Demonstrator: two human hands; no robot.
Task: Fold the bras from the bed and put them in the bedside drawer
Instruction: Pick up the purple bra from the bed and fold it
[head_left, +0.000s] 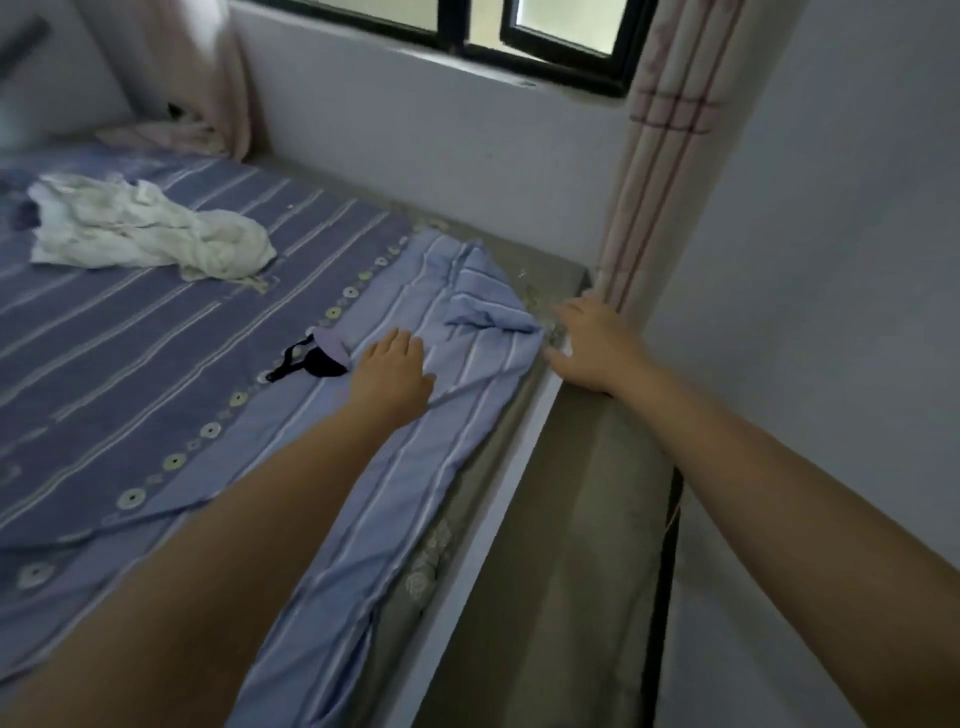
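Black bra lies on striped bedspread, partly tucked under its lighter folded-back edge. Left hand flat and open on that edge, just right of the bra. Right hand open, fingers spread, at the bed corner beside the curtain (touching it, apparently). White crumpled garment well apart, far left.

the bra lies on the bed, just left of the left hand. the crumpled cloth lies farther back. the right hand rests at the bed's right edge.
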